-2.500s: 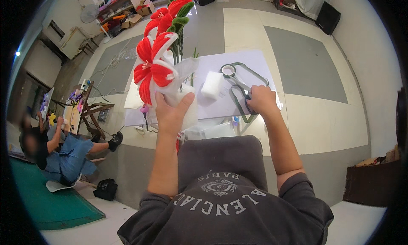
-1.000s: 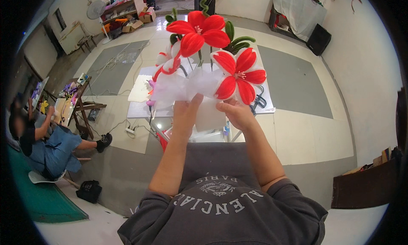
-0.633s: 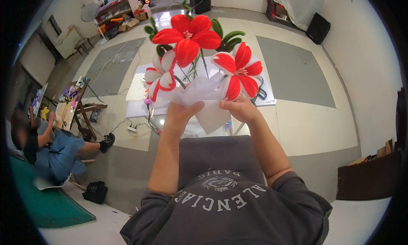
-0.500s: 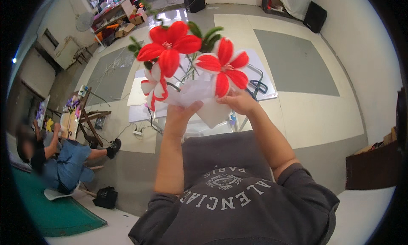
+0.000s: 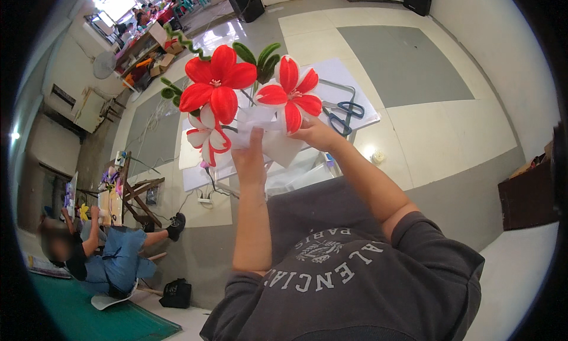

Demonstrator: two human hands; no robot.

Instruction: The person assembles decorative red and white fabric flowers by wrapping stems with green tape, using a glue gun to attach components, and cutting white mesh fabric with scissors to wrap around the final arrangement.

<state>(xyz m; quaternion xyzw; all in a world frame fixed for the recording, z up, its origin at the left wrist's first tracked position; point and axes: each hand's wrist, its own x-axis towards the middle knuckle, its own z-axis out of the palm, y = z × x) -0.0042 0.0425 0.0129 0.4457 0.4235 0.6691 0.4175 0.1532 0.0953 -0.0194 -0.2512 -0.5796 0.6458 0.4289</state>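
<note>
My left hand [image 5: 251, 154] is closed on white wrapping paper [image 5: 279, 149] around stems of fuzzy artificial flowers, its thumb pointing up. My right hand [image 5: 313, 134] grips the wrapping's right side, beneath a red-and-white bloom [image 5: 289, 95]. A solid red bloom [image 5: 218, 81] stands higher on the left, a paler red-edged one [image 5: 207, 137] below it, with green fuzzy leaves [image 5: 266, 63] behind. Blue-handled scissors [image 5: 343, 115] and green ribbon [image 5: 349, 89] lie on the white-topped table [image 5: 370, 117] beyond my right hand. The stem ends are hidden.
At left a seated person [image 5: 112, 264] works at a wooden table [image 5: 111, 208] holding craft pieces. A power strip [image 5: 205, 202] and cables lie on the floor. A dark wooden box [image 5: 526, 196] stands at right, a fan [image 5: 103, 66] at back left, more people behind it.
My right hand let go of the scissors and took hold of the wrapping. The bouquet first swung to the middle, blooms spreading, then shifted left in view as the camera's view tilted.
</note>
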